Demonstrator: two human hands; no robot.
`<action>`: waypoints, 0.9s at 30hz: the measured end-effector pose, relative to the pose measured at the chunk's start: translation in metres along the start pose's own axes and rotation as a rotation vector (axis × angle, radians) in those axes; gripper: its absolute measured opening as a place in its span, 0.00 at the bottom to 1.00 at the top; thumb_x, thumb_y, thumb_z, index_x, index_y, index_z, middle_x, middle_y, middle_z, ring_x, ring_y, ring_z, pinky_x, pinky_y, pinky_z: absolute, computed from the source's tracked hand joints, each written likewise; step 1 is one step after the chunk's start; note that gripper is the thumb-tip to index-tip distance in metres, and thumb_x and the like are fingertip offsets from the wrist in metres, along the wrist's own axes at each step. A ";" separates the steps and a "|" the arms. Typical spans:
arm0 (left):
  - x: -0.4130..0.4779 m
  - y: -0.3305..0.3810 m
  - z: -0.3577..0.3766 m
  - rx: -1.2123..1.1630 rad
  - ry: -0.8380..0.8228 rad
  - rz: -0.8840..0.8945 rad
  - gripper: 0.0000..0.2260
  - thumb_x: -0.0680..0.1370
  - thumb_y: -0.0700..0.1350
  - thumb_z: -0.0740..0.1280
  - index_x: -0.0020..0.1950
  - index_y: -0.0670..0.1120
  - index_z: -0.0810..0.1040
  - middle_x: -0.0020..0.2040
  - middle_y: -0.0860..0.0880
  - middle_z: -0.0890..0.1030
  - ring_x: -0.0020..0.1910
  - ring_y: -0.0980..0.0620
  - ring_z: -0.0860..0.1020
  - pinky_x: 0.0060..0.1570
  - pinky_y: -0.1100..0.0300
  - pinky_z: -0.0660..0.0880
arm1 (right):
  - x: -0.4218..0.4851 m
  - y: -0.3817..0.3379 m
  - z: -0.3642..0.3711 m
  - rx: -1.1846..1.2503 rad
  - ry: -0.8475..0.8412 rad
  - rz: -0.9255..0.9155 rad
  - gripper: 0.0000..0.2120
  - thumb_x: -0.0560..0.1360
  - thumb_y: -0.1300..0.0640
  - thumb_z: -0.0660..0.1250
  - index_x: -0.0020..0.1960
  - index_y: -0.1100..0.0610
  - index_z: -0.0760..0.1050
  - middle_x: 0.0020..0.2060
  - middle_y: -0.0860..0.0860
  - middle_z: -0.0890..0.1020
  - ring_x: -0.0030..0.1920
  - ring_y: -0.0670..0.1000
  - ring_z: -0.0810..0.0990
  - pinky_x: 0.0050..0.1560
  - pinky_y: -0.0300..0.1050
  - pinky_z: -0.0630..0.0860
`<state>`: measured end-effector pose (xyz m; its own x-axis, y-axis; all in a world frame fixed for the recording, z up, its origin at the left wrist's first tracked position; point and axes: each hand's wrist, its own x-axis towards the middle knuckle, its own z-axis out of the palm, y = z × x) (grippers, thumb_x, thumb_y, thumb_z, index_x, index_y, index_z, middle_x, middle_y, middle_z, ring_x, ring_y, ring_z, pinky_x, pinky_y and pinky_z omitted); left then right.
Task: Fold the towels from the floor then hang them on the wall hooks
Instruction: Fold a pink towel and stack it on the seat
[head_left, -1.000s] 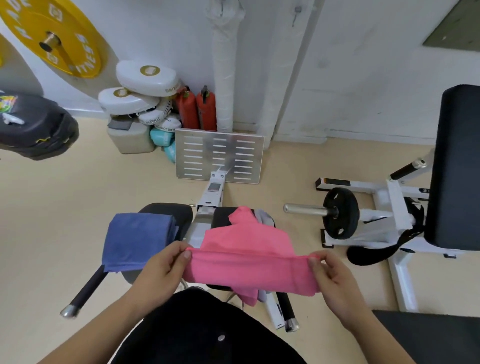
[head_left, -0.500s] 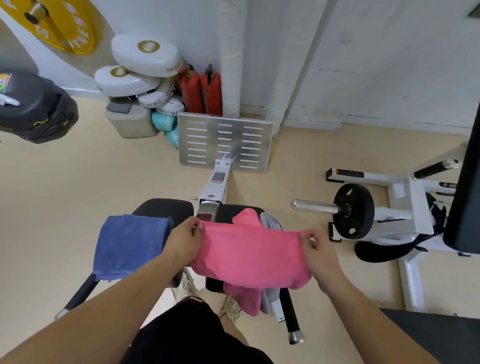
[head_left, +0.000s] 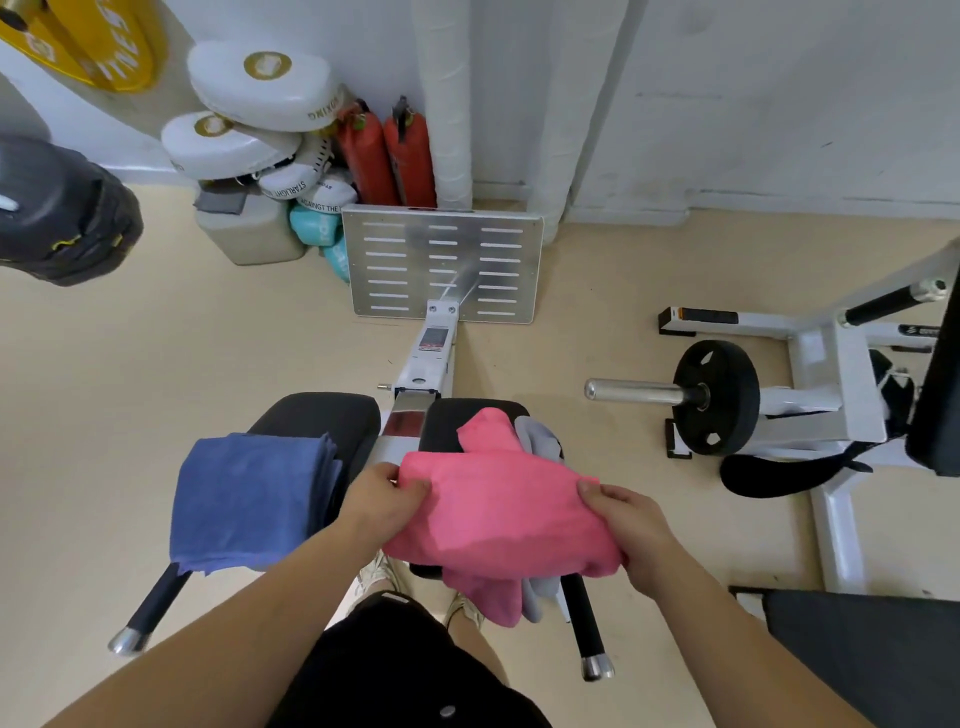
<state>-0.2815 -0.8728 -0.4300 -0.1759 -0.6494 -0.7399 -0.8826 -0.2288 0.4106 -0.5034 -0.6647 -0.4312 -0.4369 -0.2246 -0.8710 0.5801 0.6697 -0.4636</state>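
Note:
A pink towel (head_left: 498, 514), folded over, lies across the right black pad (head_left: 447, 421) of a gym machine. My left hand (head_left: 384, 501) pinches its upper left corner. My right hand (head_left: 621, 514) grips its right edge. More pink cloth (head_left: 488, 431) and a grey towel (head_left: 540, 441) lie under it and hang down in front. A folded blue towel (head_left: 249, 499) is draped over the left black pad (head_left: 317, 415). No wall hooks are in view.
The machine's metal footplate (head_left: 441, 262) stands ahead by the wall, with white boxing pads (head_left: 260, 88) and two red extinguishers (head_left: 387, 153) behind it. A white frame carrying a black weight plate (head_left: 714, 397) is on the right. A black bag (head_left: 62, 210) hangs at left.
The pink towel was stretched between both hands above the pad; it has been brought down onto the right pad and folded over, and my hands have come closer together.

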 end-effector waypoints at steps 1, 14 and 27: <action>-0.001 -0.001 -0.002 -0.024 -0.007 -0.023 0.13 0.77 0.51 0.72 0.53 0.43 0.82 0.47 0.47 0.83 0.46 0.46 0.80 0.43 0.55 0.77 | -0.002 -0.002 -0.003 0.057 -0.040 0.020 0.18 0.74 0.51 0.77 0.59 0.61 0.83 0.52 0.57 0.87 0.55 0.61 0.85 0.57 0.66 0.82; -0.063 0.014 -0.051 -0.598 -0.226 0.015 0.14 0.74 0.37 0.76 0.59 0.42 0.80 0.56 0.40 0.85 0.53 0.40 0.84 0.54 0.43 0.82 | -0.076 -0.023 -0.024 0.196 -0.114 -0.251 0.09 0.81 0.59 0.69 0.60 0.58 0.76 0.52 0.60 0.83 0.46 0.56 0.79 0.42 0.51 0.76; -0.181 0.038 -0.068 -0.570 -0.170 0.397 0.08 0.82 0.49 0.69 0.51 0.49 0.87 0.46 0.45 0.85 0.41 0.47 0.82 0.44 0.50 0.81 | -0.183 -0.043 0.061 0.066 -0.054 -0.672 0.08 0.76 0.52 0.75 0.48 0.52 0.77 0.44 0.62 0.84 0.39 0.54 0.81 0.40 0.60 0.81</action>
<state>-0.2538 -0.8132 -0.2440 -0.5433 -0.6508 -0.5304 -0.3804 -0.3723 0.8466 -0.4066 -0.6955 -0.2620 -0.6837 -0.6131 -0.3958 0.2356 0.3279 -0.9149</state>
